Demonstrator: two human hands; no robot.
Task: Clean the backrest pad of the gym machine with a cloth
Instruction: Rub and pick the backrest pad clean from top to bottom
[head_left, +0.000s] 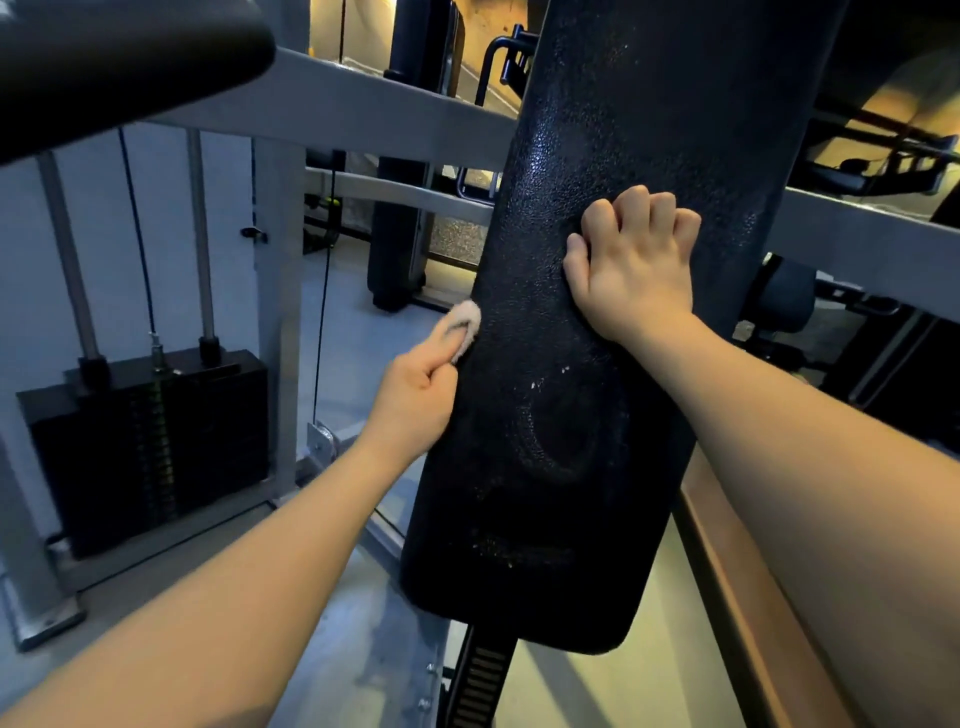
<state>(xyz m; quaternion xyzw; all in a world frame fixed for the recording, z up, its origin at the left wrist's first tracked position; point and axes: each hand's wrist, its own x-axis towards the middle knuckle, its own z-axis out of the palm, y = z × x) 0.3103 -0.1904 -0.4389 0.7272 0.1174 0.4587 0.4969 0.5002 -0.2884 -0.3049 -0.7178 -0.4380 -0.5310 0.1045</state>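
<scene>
The black textured backrest pad (571, 441) runs tall and tilted down the middle of the view, with small white specks on its surface. My left hand (415, 400) grips a small beige cloth (464, 325) and holds it against the pad's left edge. My right hand (634, 265) lies on the pad's face higher up, with its fingers curled and knuckles up. It holds nothing that I can see.
A black weight stack (150, 447) with chrome guide rods stands at the left inside a grey frame (280, 312). A grey crossbar (363, 109) passes behind the pad. Another black pad (119, 57) overhangs the top left. More machines stand behind, at the right.
</scene>
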